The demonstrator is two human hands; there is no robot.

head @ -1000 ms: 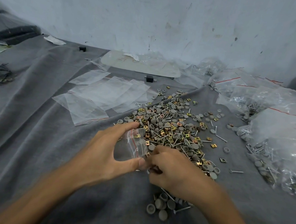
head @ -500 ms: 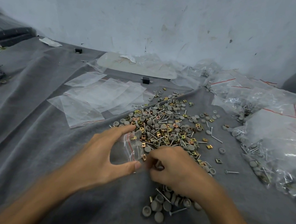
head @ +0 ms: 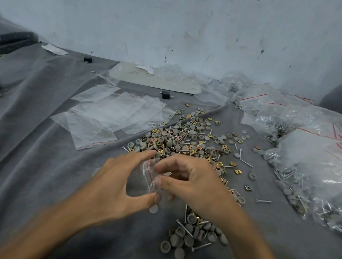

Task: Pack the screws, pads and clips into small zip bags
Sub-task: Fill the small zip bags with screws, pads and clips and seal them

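Note:
A small clear zip bag (head: 143,177) with a red strip hangs between my two hands above the grey cloth. My left hand (head: 115,184) pinches its edge between thumb and forefinger. My right hand (head: 194,182) pinches the bag's mouth from the right. One grey pad (head: 153,208) lies just under my left thumb. Behind the hands spreads a big pile of grey pads, brass clips and screws (head: 186,139). A smaller heap of pads and screws (head: 192,235) lies near my right wrist.
Empty flat zip bags (head: 108,116) lie at the left of the pile. Filled and crumpled bags (head: 310,156) crowd the right side. A pale plate (head: 154,79) and small black parts (head: 165,95) sit near the wall. The grey cloth (head: 26,156) is folded and creased.
My right hand has lifted from the small heap up to the bag's mouth. The left hand keeps its hold on the bag. The camera tilted down slightly.

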